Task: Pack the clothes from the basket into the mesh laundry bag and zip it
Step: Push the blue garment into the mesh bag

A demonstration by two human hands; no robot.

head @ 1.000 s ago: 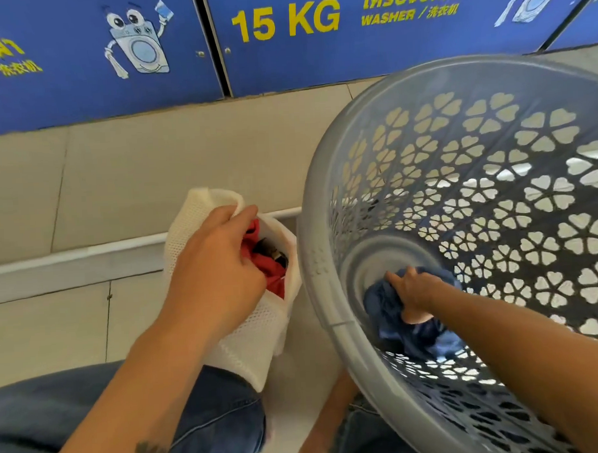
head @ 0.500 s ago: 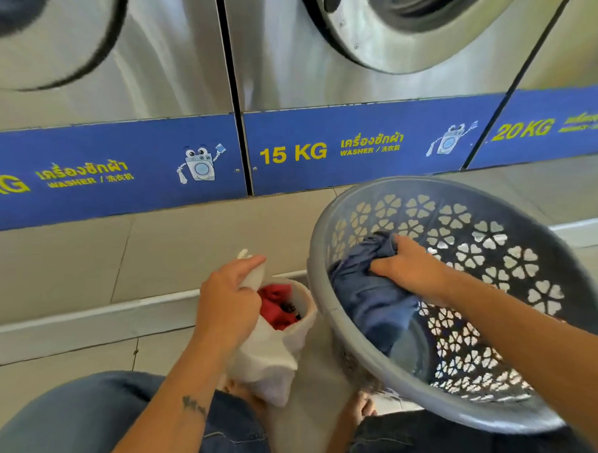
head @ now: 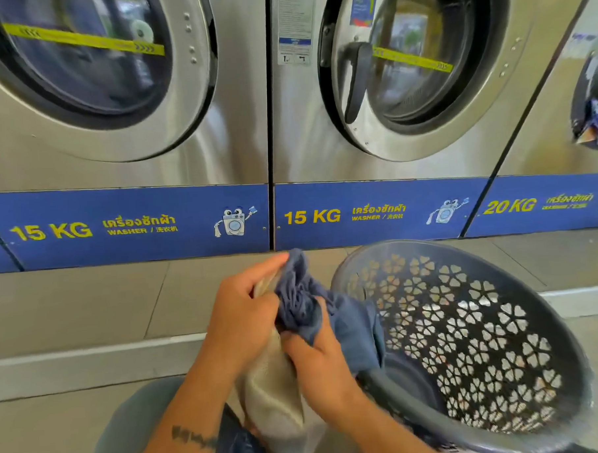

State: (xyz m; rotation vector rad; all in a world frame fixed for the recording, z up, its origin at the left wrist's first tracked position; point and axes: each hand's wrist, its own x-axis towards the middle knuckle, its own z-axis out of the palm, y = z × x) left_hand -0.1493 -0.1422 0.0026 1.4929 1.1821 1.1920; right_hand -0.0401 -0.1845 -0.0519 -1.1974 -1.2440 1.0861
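A grey perforated basket (head: 522, 340) lies tilted on its side at the lower right. A blue garment (head: 350, 323) hangs from its rim across to the white mesh laundry bag (head: 274, 395), which rests on my lap. My left hand (head: 240, 318) grips the bag's top edge beside the bunched blue cloth. My right hand (head: 317, 366) holds the blue garment at the bag's mouth. The bag's inside is hidden by the cloth and my hands.
Steel front-loading washers (head: 113, 97) with blue label strips stand close ahead on a tiled plinth (head: 88, 304). The door of the middle washer (head: 417, 67) is shut. My jeans-clad knee (head: 142, 431) is at the bottom left.
My right hand has pulled the blue garment out of the basket and over to the bag's mouth. The view has tilted upward, showing the washer doors.
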